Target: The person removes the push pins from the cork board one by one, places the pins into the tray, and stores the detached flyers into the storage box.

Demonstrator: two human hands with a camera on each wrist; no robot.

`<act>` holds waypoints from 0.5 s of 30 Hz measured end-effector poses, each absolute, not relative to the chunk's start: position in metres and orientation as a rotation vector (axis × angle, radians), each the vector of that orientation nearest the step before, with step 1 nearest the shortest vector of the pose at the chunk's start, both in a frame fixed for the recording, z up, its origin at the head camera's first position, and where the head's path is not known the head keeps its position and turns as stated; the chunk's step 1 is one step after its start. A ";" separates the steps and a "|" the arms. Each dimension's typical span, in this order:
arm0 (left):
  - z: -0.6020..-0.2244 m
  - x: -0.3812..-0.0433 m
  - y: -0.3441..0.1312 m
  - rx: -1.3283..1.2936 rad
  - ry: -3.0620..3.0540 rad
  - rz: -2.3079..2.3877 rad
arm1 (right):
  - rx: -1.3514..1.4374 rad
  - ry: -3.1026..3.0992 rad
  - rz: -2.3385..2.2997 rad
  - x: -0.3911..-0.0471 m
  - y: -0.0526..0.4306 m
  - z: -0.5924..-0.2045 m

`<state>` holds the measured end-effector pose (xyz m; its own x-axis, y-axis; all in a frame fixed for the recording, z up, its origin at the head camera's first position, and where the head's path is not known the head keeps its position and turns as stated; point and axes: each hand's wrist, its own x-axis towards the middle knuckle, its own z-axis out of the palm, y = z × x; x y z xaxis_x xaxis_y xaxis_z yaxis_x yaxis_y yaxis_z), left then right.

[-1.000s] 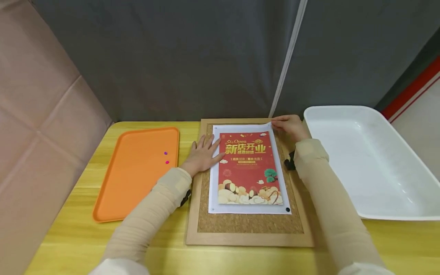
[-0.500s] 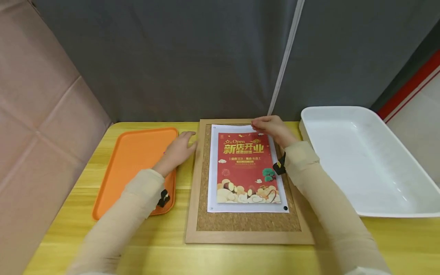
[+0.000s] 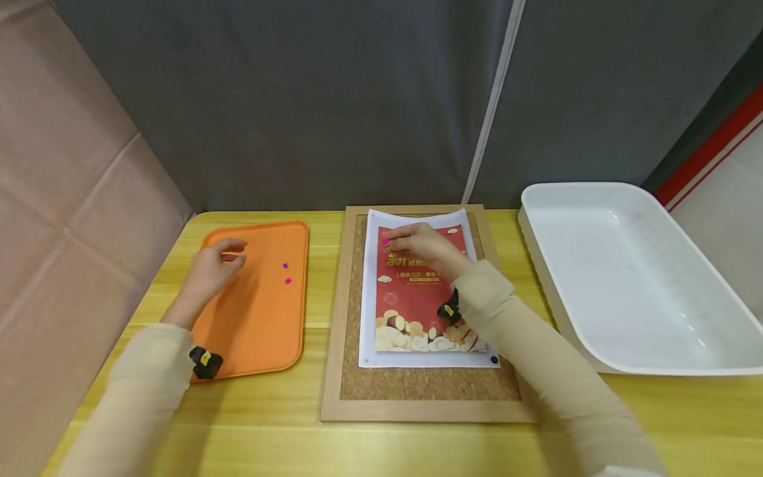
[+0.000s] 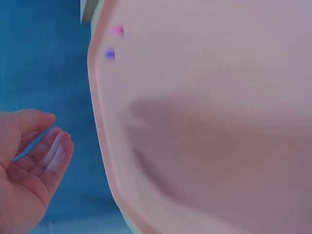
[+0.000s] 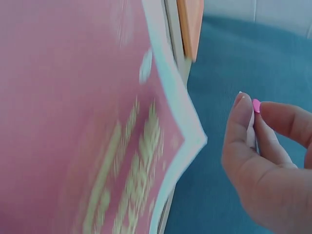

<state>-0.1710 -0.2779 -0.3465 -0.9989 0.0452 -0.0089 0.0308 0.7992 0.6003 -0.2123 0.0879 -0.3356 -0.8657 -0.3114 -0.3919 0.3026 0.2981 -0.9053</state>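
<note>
My right hand (image 3: pixel 420 244) pinches a small pink push pin (image 5: pixel 257 105) between thumb and fingertips, over the upper part of a red poster (image 3: pixel 393 291). The poster's white-bordered sheet lies on a wood-framed cork board (image 3: pixel 429 391), its top corners curling up. A black pin (image 3: pixel 494 360) sits at the sheet's lower right corner. My left hand (image 3: pixel 208 275) hovers over the left side of an orange tray (image 3: pixel 256 331), fingers loosely bent and holding nothing. In the tray lie a purple pin (image 3: pixel 285 265) and another pink pin (image 3: pixel 288 281).
A deep white plastic bin (image 3: pixel 632 278) stands right of the board. Behind the yellow wooden table (image 3: pixel 262 424) hangs a dark grey curtain (image 3: pixel 328 106). A pinkish panel (image 3: pixel 71 218) borders the left side.
The left hand has lifted off the sheet and moved left over the tray. My right hand has moved left from the top right corner across the poster. The sheet's top edge now curls up.
</note>
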 end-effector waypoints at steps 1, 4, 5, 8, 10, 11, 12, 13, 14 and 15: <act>-0.347 -0.169 -0.285 0.049 2.966 0.975 | -0.007 2.045 -1.605 -0.210 0.083 -0.336; -0.350 -0.164 -0.307 -0.006 2.958 0.970 | -0.009 1.988 -1.595 -0.203 0.067 -0.337; -0.351 -0.162 -0.313 -0.018 2.961 0.976 | 0.000 1.970 -1.591 -0.201 0.062 -0.338; -0.356 -0.158 -0.331 -0.059 2.974 0.972 | 0.007 1.920 -1.597 -0.195 0.049 -0.341; -0.360 -0.156 -0.342 -0.083 3.000 0.931 | 0.006 1.880 -1.611 -0.191 0.041 -0.343; -0.362 -0.155 -0.347 -0.091 3.008 0.915 | 0.000 1.865 -1.618 -0.189 0.037 -0.344; -0.364 -0.153 -0.351 -0.100 3.006 0.911 | -0.006 1.849 -1.626 -0.188 0.034 -0.346; -0.366 -0.152 -0.355 -0.107 3.004 0.906 | -0.010 1.832 -1.636 -0.186 0.031 -0.347; -0.367 -0.151 -0.359 -0.116 3.001 0.904 | -0.014 1.814 -1.646 -0.185 0.028 -0.348; -0.369 -0.150 -0.362 -0.127 2.995 0.899 | -0.018 1.799 -1.656 -0.184 0.025 -0.349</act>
